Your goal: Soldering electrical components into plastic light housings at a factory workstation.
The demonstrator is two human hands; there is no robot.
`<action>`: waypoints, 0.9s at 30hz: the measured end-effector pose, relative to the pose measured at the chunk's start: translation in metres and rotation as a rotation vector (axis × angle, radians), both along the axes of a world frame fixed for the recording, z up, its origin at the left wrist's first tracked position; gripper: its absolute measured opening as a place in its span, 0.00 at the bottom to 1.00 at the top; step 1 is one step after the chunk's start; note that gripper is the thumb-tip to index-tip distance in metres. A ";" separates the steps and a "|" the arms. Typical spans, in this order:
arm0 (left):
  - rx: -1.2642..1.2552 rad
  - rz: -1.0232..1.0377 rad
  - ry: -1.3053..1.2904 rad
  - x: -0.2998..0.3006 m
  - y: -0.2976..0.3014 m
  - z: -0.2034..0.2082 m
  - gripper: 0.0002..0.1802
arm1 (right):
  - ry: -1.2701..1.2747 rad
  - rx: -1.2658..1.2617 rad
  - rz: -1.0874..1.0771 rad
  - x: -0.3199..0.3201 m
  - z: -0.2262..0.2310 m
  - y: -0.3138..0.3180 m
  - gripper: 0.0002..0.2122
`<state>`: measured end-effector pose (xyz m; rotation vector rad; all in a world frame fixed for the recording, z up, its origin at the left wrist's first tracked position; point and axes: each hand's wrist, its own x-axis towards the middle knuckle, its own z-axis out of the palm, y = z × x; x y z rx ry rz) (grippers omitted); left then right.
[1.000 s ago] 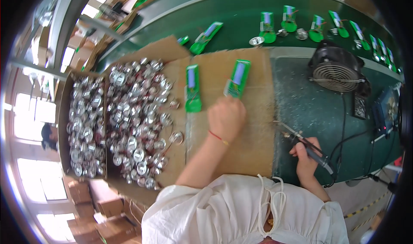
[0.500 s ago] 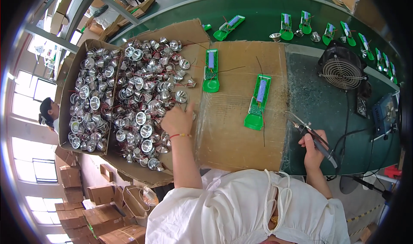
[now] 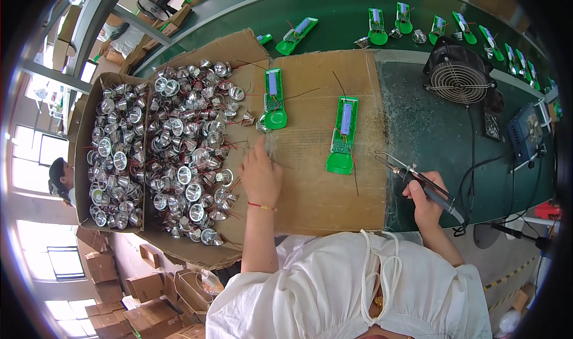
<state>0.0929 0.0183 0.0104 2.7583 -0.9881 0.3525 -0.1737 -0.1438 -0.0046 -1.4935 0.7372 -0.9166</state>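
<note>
Near the left housing, my left hand (image 3: 261, 175) reaches forward, its fingertips closed at a small silver reflector cup (image 3: 262, 123); the exact grip is hidden by the fingers. The cup lies against the lower left side of a green flashlight housing (image 3: 275, 100) with a blue battery cell and loose wires. To the right, a second green housing (image 3: 343, 133) lies on the cardboard sheet (image 3: 304, 201). My right hand (image 3: 425, 201) is closed around a soldering iron (image 3: 439, 198) with a thin metal guide, its tip pointing left above the green bench.
On the left, a divided cardboard box (image 3: 143, 189) holds many reflector cups with red wires. A black fan (image 3: 458, 82) and a blue soldering station (image 3: 525, 136) stand at right. Several more green housings (image 3: 376, 25) line the far bench. A person (image 3: 61, 178) is at far left.
My left hand has moved right, and the reflector cup has shifted with it to the left housing's side. The right hand still holds the soldering iron. The whole view has shifted slightly.
</note>
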 end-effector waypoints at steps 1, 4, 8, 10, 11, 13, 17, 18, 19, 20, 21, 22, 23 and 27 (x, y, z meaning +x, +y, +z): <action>-0.001 -0.069 -0.117 -0.004 0.001 -0.001 0.17 | 0.001 -0.005 0.001 0.001 0.001 0.000 0.06; 0.003 -0.144 -0.254 -0.010 0.005 0.003 0.11 | -0.022 0.034 -0.017 0.002 0.000 0.000 0.07; 0.050 -0.254 -0.328 -0.005 0.004 0.001 0.04 | -0.027 0.079 -0.019 0.006 0.000 0.001 0.07; -0.117 -0.333 -0.131 -0.015 -0.003 0.005 0.05 | -0.018 0.051 0.025 0.007 0.000 0.002 0.07; -0.206 -0.367 0.008 -0.022 -0.005 0.011 0.05 | -0.013 0.052 0.019 0.008 0.001 0.003 0.07; -0.318 -0.387 0.222 -0.029 -0.008 0.004 0.05 | -0.015 0.061 0.044 0.012 0.004 0.004 0.07; -0.466 -0.366 0.547 -0.046 -0.030 0.010 0.05 | -0.003 -0.038 0.147 0.022 0.007 0.004 0.07; -0.459 -0.323 0.635 -0.048 -0.033 0.011 0.05 | -0.002 -0.035 0.142 0.025 0.006 0.005 0.07; -0.455 -0.326 0.638 -0.050 -0.036 0.010 0.05 | 0.014 -0.026 0.152 0.028 0.004 0.005 0.07; -0.443 -0.306 0.677 -0.052 -0.040 0.008 0.05 | 0.031 -0.020 0.163 0.032 0.004 0.005 0.07; -0.431 -0.286 0.716 -0.052 -0.044 0.007 0.06 | 0.034 -0.014 0.154 0.035 0.004 0.006 0.07; -0.430 -0.287 0.718 -0.049 -0.046 0.005 0.06 | 0.036 -0.012 0.153 0.038 0.004 0.006 0.07; -0.444 -0.346 0.670 -0.046 -0.049 0.000 0.07 | 0.022 -0.012 0.140 0.041 0.002 0.005 0.07; -0.438 -0.388 0.662 -0.042 -0.059 0.002 0.08 | 0.007 0.063 0.110 0.051 0.005 0.005 0.06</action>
